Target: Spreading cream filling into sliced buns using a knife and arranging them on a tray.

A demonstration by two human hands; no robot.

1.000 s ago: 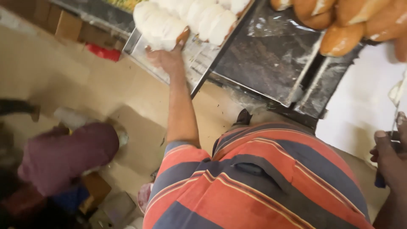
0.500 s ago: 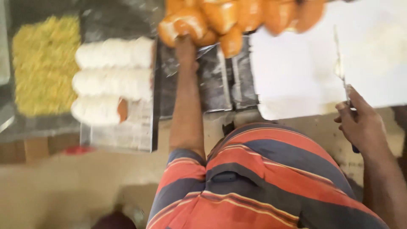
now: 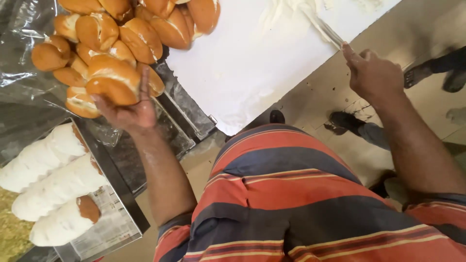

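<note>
Bun (image 3: 112,83) sat in the left hand (image 3: 127,112), fingers curled under it at the near edge of the pile (image 3: 121,34) on plastic sheet (image 3: 24,58). Right hand (image 3: 374,75) was closed on a knife (image 3: 325,30) whose blade lay in cream on the white board (image 3: 252,68). Lifted carelessly, the bun could have dragged neighbours off the heap onto the tray (image 3: 114,228) of coated rolls (image 3: 53,187).

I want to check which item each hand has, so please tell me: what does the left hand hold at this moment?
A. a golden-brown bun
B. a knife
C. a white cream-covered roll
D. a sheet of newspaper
A: the left hand closes around a golden-brown bun at the edge of the bun pile, while the knife is in the right hand.
</note>
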